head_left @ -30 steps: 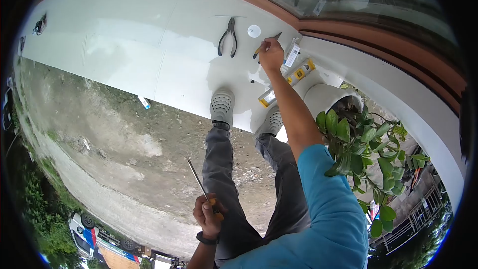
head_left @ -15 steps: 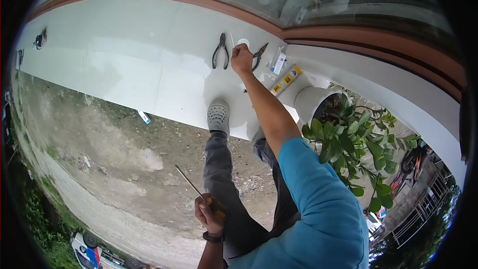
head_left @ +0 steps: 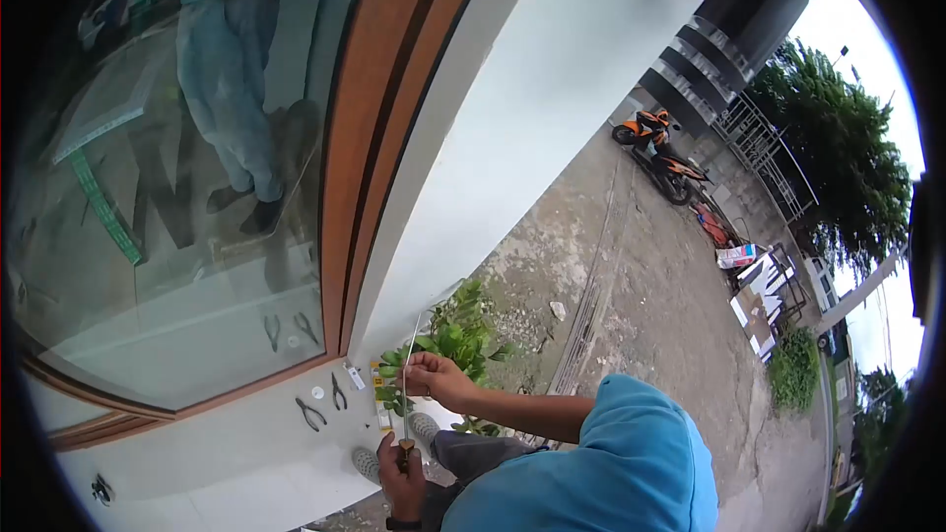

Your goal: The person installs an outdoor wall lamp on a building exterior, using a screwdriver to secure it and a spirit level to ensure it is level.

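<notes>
My left hand (head_left: pixel 401 481) is closed around the yellow-and-dark handle of a screwdriver (head_left: pixel 406 444), its shaft pointing up toward my other hand. Above it, the fingers of my right hand (head_left: pixel 435 380) pinch a thin metal rod (head_left: pixel 415 327) whose end sticks up past them. In this view the rod and the screwdriver shaft run nearly in one line. On the white ledge to the left lie one pair of pliers (head_left: pixel 311 414), a second pair of pliers (head_left: pixel 339 392) and a white round piece (head_left: pixel 317 392). A small labelled package (head_left: pixel 355 377) lies beside them.
A leafy plant (head_left: pixel 458 335) stands close behind my right hand. My grey clogs (head_left: pixel 366 463) rest on the ledge. A brown-framed glass window (head_left: pixel 187 197) and white wall (head_left: pixel 522 108) rise ahead, with a black lamp (head_left: pixel 754 10) on the wall. A motorbike (head_left: pixel 660 153) is parked beyond.
My view has swung right and up. My right hand has lifted the thin rod away from beside the pliers and brought it to the screwdriver in my left hand.
</notes>
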Motion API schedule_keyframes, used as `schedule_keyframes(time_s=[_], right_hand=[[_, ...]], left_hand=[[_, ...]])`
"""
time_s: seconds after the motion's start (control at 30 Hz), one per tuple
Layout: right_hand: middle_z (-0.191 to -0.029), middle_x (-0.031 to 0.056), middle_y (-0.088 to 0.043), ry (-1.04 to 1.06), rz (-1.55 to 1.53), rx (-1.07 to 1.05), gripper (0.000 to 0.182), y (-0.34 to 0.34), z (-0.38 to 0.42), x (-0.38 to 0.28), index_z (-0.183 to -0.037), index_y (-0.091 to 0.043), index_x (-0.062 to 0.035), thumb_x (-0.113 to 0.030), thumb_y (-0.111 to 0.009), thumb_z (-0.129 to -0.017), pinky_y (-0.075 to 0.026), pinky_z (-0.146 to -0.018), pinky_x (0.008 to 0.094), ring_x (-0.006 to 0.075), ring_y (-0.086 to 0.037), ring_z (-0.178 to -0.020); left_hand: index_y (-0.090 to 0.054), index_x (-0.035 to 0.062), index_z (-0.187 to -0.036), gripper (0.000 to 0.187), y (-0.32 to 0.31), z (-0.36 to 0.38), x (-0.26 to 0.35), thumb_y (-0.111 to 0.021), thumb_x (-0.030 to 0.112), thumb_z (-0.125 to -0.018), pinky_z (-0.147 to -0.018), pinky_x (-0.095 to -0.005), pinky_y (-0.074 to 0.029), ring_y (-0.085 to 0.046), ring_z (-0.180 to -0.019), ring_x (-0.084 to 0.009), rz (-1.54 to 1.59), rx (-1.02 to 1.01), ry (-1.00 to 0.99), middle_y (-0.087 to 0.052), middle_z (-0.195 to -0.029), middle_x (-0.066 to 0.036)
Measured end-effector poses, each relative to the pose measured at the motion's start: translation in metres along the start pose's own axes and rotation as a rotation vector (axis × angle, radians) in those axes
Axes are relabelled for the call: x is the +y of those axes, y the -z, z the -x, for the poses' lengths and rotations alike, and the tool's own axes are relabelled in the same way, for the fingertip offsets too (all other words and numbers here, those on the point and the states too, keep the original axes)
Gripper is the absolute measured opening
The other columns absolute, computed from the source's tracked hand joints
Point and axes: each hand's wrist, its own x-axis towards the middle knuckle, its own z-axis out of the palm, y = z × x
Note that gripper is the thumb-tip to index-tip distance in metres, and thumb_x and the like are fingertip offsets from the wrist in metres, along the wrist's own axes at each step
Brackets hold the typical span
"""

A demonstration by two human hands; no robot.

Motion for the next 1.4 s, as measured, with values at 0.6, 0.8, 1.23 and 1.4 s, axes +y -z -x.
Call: schedule_keyframes(time_s=[0.6, 0.8, 1.23, 1.4], right_hand=[[-0.103, 0.0093, -0.072, 0.852, 0.033, 0.268, 0.02, 0.021, 0.155, -0.288, -0.116, -0.06, -0.0038, -0.012, -0.066, -0.099, -0.063, -0.077, 0.0322, 0.0218, -0.074, -0.096], [-0.103, 0.0087, -0.072, 0.866, 0.157, 0.157, 0.022, 0.051, 0.157, -0.325, -0.118, -0.063, -0.0014, -0.012, -0.067, -0.099, -0.062, -0.078, 0.0295, 0.0178, -0.073, -0.094], [-0.099, 0.0078, -0.074, 1.02, 0.37, -0.075, 0.024, 0.077, 0.125, -0.393, -0.116, -0.071, 0.0012, -0.014, -0.071, -0.097, -0.058, -0.076, 0.0264, 0.0126, -0.071, -0.09], [-0.094, 0.0075, -0.075, 1.079, 0.387, -0.13, 0.022, 0.083, 0.115, -0.403, -0.112, -0.072, 0.0019, -0.012, -0.072, -0.095, -0.058, -0.072, 0.0249, 0.0107, -0.07, -0.085]], left_hand=[[-0.061, -0.0024, -0.125, 0.036, -0.141, -0.106, 0.213, -0.073, 0.002, -0.091, -0.08, -0.0274, -0.055, -0.069, -0.089, -0.0134, -0.019, -0.453, -0.654, -0.073, -0.101, -0.011], [-0.052, 0.0028, -0.131, 0.034, -0.184, -0.115, 0.218, -0.062, 0.012, -0.1, -0.068, -0.026, -0.051, -0.061, -0.078, -0.0122, 0.234, -0.719, -0.243, -0.068, -0.099, -0.011], [-0.047, 0.0068, -0.14, 0.037, -0.304, -0.158, 0.203, -0.057, 0.015, -0.105, -0.098, -0.0384, -0.049, -0.062, -0.109, -0.0209, 0.304, -0.556, -0.399, -0.065, -0.115, -0.013], [-0.048, 0.005, -0.139, 0.039, -0.312, -0.166, 0.201, -0.059, 0.013, -0.103, -0.104, -0.0372, -0.048, -0.062, -0.117, -0.0211, 0.336, -0.528, -0.416, -0.066, -0.12, -0.012]])
